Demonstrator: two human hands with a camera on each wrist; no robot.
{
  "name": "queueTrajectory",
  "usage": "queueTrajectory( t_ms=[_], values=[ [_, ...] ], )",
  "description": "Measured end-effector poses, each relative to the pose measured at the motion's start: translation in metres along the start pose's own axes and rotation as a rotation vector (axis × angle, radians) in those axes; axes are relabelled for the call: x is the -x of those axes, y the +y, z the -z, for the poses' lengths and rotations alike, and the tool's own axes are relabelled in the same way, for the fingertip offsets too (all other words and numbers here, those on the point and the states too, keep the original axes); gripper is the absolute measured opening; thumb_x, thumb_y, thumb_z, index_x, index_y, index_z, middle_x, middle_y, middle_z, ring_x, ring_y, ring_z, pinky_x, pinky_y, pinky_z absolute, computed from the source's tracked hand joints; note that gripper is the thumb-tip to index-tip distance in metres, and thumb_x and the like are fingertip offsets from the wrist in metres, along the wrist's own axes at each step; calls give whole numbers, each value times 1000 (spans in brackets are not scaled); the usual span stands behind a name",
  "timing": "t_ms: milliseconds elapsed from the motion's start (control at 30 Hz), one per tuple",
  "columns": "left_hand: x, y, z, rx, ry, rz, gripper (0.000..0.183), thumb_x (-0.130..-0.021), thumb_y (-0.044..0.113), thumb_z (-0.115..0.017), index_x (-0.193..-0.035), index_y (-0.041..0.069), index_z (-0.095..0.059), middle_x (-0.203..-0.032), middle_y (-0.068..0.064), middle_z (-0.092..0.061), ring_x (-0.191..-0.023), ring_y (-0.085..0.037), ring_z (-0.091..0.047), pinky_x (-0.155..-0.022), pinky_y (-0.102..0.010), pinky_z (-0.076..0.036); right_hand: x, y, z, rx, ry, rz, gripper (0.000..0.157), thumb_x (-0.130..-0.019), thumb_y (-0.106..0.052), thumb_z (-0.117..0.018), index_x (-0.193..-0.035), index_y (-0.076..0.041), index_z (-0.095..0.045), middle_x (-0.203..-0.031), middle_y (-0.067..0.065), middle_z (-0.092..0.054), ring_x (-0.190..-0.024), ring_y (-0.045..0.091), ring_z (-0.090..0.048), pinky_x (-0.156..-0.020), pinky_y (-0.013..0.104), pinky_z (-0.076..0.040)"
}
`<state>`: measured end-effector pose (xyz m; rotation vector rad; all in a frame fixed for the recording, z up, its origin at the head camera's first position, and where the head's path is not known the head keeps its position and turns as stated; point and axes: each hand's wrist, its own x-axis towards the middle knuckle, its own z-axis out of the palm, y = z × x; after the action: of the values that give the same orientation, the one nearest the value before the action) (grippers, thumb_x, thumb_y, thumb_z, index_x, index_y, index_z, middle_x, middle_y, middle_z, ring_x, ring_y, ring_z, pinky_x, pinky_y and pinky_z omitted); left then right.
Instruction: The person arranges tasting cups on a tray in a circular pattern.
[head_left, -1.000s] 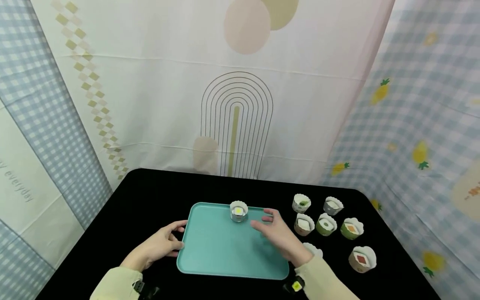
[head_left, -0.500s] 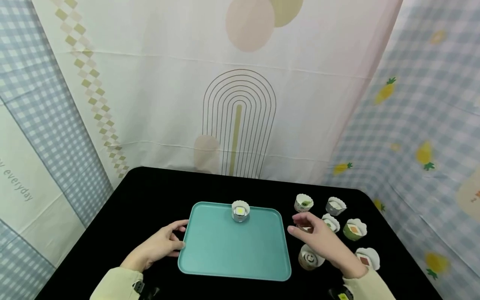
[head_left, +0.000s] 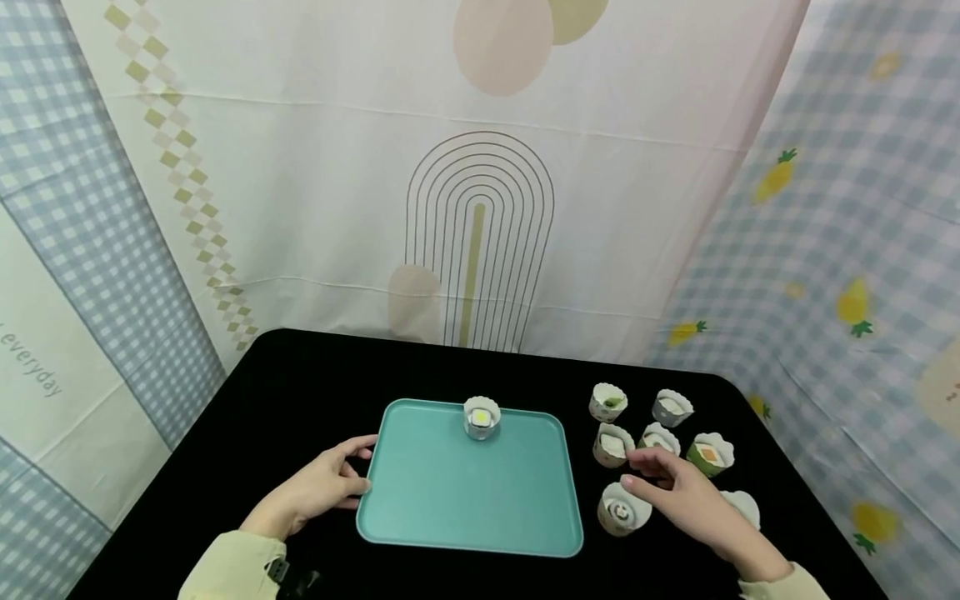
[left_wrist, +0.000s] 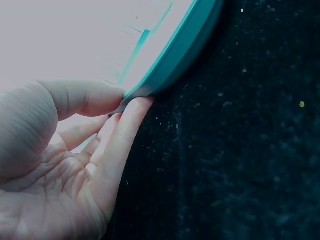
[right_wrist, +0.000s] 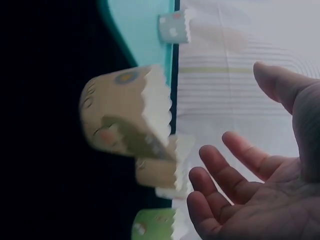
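A teal tray lies on the black table. My left hand pinches its left rim, and the left wrist view shows the thumb on top with fingertips at the rim's underside. One paper cupcake cup with a white and yellow piece inside stands at the tray's back edge. My right hand, fingers apart and holding nothing, hovers among the cups to the right. Nearest to it is a tan paper cup with a white swirl inside, seen large in the right wrist view. The hand partly covers the cups behind it.
Several more paper cups stand right of the tray, among them a cup with something green, a grey cup, a cup with a white piece and a green cup. Curtains hang behind the table.
My right hand has moved from above the tray rightward to the cups, then a little nearer, uncovering the swirl cup. My left hand stays at the tray's left rim.
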<state>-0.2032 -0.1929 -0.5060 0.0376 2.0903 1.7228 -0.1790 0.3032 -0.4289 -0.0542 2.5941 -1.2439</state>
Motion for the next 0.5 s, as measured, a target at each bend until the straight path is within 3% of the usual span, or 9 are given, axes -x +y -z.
queueTrajectory(
  t_ms=[300,500],
  values=[
    [-1,1,1,-13,10,3,68,-87,3,-66,-149,13,-37,-131,-16,-38,-90,-29,-56,-75,-42,-56,6,25,6,-72,-34,31,55,-95,-32,-62,-136,1,-46,-129,19,-53,-111,27,-56,-82,31,-51],
    [-1,1,0,-11,2,2,69,-87,2,-65,-149,12,-36,-131,-16,-37,-91,-29,-55,-75,-43,-56,8,38,6,-139,-65,14,54,-97,-28,-59,-140,1,-42,-134,22,-48,-112,26,-55,-84,36,-52]
  ],
)
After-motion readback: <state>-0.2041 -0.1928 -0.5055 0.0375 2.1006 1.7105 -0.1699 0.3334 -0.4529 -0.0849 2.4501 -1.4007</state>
